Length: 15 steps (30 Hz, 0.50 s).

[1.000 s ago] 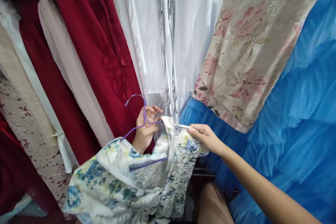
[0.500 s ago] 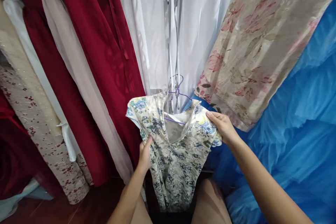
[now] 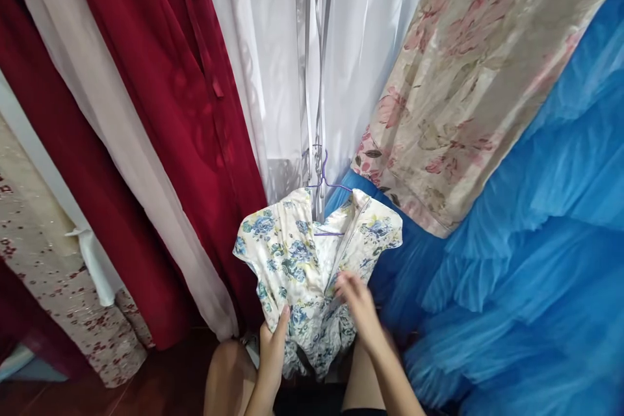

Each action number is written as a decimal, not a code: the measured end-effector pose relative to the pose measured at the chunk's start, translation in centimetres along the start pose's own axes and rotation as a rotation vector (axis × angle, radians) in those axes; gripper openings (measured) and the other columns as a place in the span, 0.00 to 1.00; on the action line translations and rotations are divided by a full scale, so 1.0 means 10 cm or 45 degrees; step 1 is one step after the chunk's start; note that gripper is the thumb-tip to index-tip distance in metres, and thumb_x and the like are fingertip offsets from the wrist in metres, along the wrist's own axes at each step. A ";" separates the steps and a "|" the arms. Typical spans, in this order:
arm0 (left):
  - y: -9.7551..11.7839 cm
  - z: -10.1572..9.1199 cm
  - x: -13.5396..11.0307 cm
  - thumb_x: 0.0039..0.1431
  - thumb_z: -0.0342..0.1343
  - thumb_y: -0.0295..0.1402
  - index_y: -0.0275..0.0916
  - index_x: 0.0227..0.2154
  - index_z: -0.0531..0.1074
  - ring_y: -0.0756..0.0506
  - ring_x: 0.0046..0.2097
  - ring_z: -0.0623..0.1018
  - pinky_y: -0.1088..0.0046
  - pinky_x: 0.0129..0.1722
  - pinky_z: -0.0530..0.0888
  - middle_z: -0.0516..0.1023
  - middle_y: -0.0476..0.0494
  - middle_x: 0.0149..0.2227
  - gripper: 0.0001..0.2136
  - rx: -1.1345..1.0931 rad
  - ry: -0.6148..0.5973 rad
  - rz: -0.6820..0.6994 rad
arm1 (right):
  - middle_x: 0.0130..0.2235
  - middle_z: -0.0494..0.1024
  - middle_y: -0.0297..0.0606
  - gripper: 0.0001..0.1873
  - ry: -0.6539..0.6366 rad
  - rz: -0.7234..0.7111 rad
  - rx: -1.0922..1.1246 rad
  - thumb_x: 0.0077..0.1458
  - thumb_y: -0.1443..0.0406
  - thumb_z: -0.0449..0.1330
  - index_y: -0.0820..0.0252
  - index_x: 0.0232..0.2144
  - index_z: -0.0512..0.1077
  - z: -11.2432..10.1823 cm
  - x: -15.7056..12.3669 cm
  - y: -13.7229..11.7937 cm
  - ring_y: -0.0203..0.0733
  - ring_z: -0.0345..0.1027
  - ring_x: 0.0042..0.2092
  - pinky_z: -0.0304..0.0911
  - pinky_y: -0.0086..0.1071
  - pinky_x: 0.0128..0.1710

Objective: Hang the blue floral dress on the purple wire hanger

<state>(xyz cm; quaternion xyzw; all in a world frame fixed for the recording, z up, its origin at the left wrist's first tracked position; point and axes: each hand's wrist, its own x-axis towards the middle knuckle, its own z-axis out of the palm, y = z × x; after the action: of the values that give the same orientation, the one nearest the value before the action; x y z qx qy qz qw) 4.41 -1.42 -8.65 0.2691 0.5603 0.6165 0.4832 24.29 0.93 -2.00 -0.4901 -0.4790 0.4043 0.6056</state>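
Observation:
A white dress with blue and yellow flowers [image 3: 301,250] hangs on a thin purple hanger [image 3: 325,172] in front of me. Its neckline opens in a deep V. At the dress's left side, near the waist, my left hand [image 3: 274,338] grips the cloth, thumb on the front and fingers hidden behind. My right hand [image 3: 359,304] is at the front, by the lower end of the V opening. Motion smears its bent fingers, so I cannot tell whether they pinch the cloth.
Long white gowns [image 3: 365,45] hang behind the dress, with dark red gowns [image 3: 166,78] to the left. On the right are a beige gown with pink flowers [image 3: 453,78] and a ruffled blue gown [image 3: 526,260]. Dark reddish floor tiles [image 3: 160,377] show below.
My right hand has left the dress's right shoulder and moved down and inward to the front opening. My left hand has slid lower with the side cloth. The dress now faces me flatter.

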 end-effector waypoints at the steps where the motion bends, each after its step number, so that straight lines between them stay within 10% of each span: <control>1: 0.02 0.00 -0.01 0.50 0.69 0.41 0.36 0.46 0.79 0.32 0.60 0.73 0.54 0.62 0.67 0.80 0.35 0.52 0.21 -0.005 -0.027 0.000 | 0.29 0.75 0.36 0.15 -0.254 0.115 0.031 0.58 0.51 0.60 0.56 0.33 0.68 0.15 -0.10 0.12 0.43 0.68 0.29 0.64 0.36 0.30; 6: 0.10 -0.09 -0.01 0.49 0.70 0.42 0.36 0.45 0.79 0.31 0.59 0.74 0.56 0.61 0.68 0.80 0.35 0.52 0.22 -0.014 -0.105 0.012 | 0.21 0.72 0.32 0.21 -0.437 0.181 0.020 0.61 0.47 0.55 0.56 0.28 0.63 0.52 -0.21 0.45 0.40 0.64 0.24 0.60 0.33 0.28; 15: 0.07 -0.12 -0.08 0.51 0.67 0.44 0.38 0.48 0.76 0.33 0.59 0.74 0.57 0.59 0.70 0.78 0.36 0.53 0.22 0.044 0.002 -0.016 | 0.18 0.69 0.30 0.24 -0.363 0.174 -0.033 0.60 0.45 0.55 0.55 0.24 0.63 0.37 -0.08 0.33 0.38 0.60 0.21 0.55 0.32 0.26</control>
<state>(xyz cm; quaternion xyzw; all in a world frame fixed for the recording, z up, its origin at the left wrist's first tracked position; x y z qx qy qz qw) 3.48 -2.59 -8.11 0.2735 0.5731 0.6039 0.4817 20.47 1.55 -5.17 -0.4671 -0.5308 0.5039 0.4962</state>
